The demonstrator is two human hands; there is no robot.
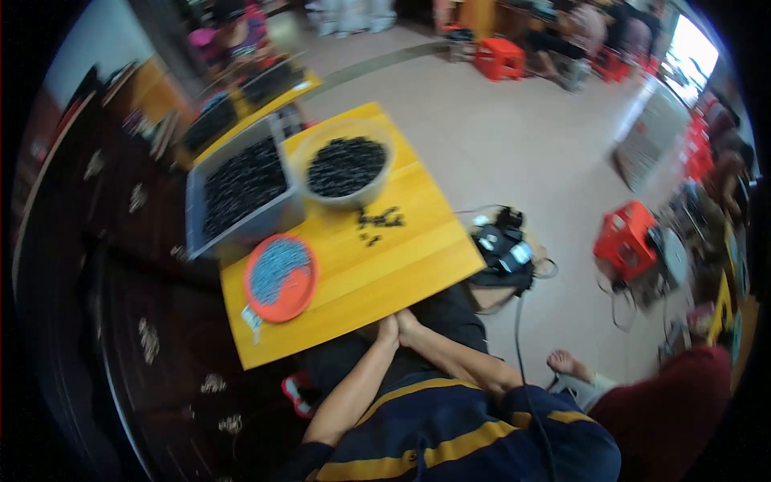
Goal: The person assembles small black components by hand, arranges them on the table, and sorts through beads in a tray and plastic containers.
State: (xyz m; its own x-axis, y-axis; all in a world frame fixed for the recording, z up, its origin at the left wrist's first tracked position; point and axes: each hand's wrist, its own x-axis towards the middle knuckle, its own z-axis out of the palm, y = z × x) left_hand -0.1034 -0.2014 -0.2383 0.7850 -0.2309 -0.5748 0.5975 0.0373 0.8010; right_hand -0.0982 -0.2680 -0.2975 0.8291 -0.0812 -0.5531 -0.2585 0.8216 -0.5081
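Note:
My left hand [389, 330] and my right hand [408, 324] are side by side at the near edge of a yellow table [345, 281], low over my lap. Their fingers are hidden, so whether they are open or closed does not show. On the table lies a round orange-red plate [281, 305] with many small bluish-grey pieces [277, 267]. Behind it, a clear rectangular bin [249, 230] and a round translucent tub [353, 197] both hold small black parts. Several loose black pieces [381, 218] are scattered in front of the tub.
A dark wooden cabinet [161, 321] lines the left side. To the right, a bag and black items [504, 249] lie on the floor beside the table, with a cable [518, 337] running past. Red stools [626, 241] and seated people are farther off; a person in dark red [666, 410] sits close by.

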